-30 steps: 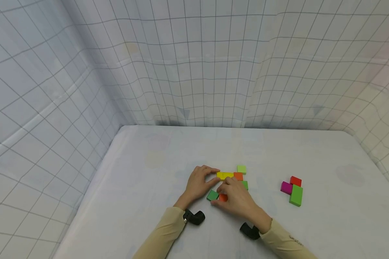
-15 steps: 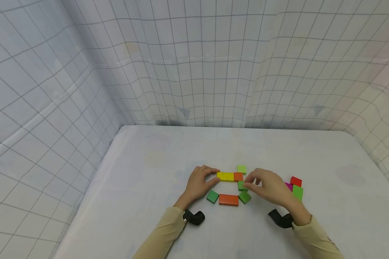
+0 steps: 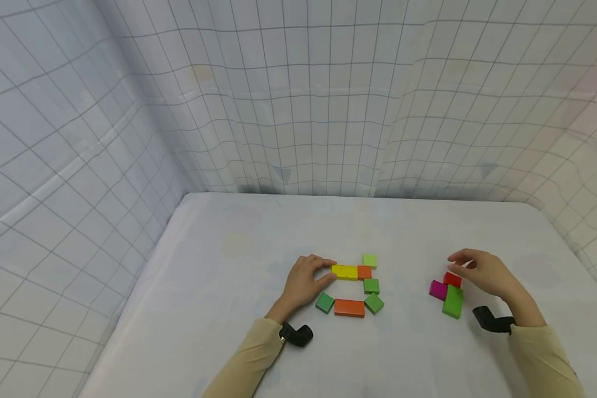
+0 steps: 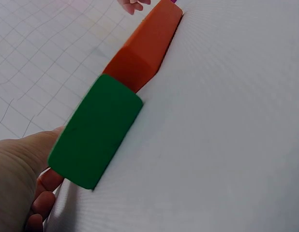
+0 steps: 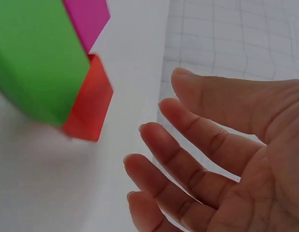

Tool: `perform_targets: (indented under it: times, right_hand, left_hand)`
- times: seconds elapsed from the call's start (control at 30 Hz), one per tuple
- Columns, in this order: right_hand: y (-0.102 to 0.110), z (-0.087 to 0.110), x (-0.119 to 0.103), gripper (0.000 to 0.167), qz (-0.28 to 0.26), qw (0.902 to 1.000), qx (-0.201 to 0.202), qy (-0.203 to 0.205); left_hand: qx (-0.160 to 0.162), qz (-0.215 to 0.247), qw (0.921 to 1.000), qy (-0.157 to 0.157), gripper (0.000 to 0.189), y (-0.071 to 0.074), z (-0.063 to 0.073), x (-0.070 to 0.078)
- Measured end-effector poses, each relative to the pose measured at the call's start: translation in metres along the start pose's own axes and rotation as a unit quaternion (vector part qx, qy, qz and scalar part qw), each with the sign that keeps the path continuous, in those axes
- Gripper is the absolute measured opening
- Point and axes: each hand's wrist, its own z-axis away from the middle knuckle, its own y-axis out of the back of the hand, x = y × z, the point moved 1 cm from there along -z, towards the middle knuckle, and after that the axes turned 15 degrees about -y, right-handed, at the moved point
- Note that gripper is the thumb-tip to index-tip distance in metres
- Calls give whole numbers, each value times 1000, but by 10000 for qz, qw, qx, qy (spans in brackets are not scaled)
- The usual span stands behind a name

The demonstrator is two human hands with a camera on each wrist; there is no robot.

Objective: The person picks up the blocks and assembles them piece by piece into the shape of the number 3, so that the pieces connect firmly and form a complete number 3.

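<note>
My left hand [image 3: 304, 281] pinches the left end of the yellow blocks [image 3: 345, 272] between thumb and fingers. The blocks lie against an orange block [image 3: 364, 272], with a light green block [image 3: 370, 261] behind it and a green block [image 3: 371, 286] in front. Nearer me, a long orange-red block [image 3: 349, 308] lies between a dark green block [image 3: 325, 302] and a turned green block [image 3: 374, 303]. My right hand [image 5: 227, 159] holds nothing, its fingers loosely bent. It hovers beside a red block [image 3: 452, 279], which touches a purple block [image 3: 438, 289] and a long green block [image 3: 453, 302].
A white cloth covers the table [image 3: 258, 232]. Grid-patterned white curtains [image 3: 298, 110] hang behind it and at both sides. A black wrist camera [image 3: 298, 335] sits on my left wrist, another [image 3: 492, 320] on the right.
My right hand has left the long orange-red block and moved right, past the green blocks, to the cluster of red, purple and green blocks. The left hand has stayed in place.
</note>
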Motion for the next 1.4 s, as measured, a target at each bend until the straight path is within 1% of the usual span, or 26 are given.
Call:
perform_targets:
  times: [0.13, 0.2, 0.33, 0.5, 0.6, 0.8, 1.0, 1.17, 1.3, 1.4]
  right_hand:
    - [2, -7, 18, 41, -37, 9984, -430, -366]
    - [1, -11, 23, 44, -65, 9966, -652, -498]
    - [0, -18, 31, 43, -204, 9936, -930, -612]
    - [-2, -24, 35, 42, -464, 9896, -1161, -717]
    - [-5, -26, 35, 40, -553, 9885, -1187, -761]
    - [-8, -30, 33, 32, -483, 9894, -1208, -650]
    - [-9, -39, 23, 30, -539, 9869, -1366, -673]
    - [-11, -50, 13, 28, -517, 9862, -1461, -576]
    - [-13, -57, 5, 29, -417, 9875, -1379, -635]
    - [-15, -58, -1, 30, -307, 9890, -1299, -631]
  left_hand:
    - [4, -62, 10000, -22, 32, 0, 1, -1]
    - [5, -83, 10000, -40, 31, 0, 1, -1]
    - [-11, -72, 10000, -21, 32, 0, 0, 0]
    - [-14, -30, 10000, 14, 32, 0, 0, 1]
    - [-16, -11, 10000, 12, 31, 0, 0, 1]
    - [-3, -4, 10000, 4, 31, 2, 0, 3]
    - [18, 15, 10000, 26, 31, 2, 0, 3]
    - [-28, 4, 10000, 40, 31, 1, 0, 2]
    - [-92, -5, 9999, 104, 32, 1, 0, 1]
    - [-85, -26, 9999, 94, 32, 0, 0, 1]
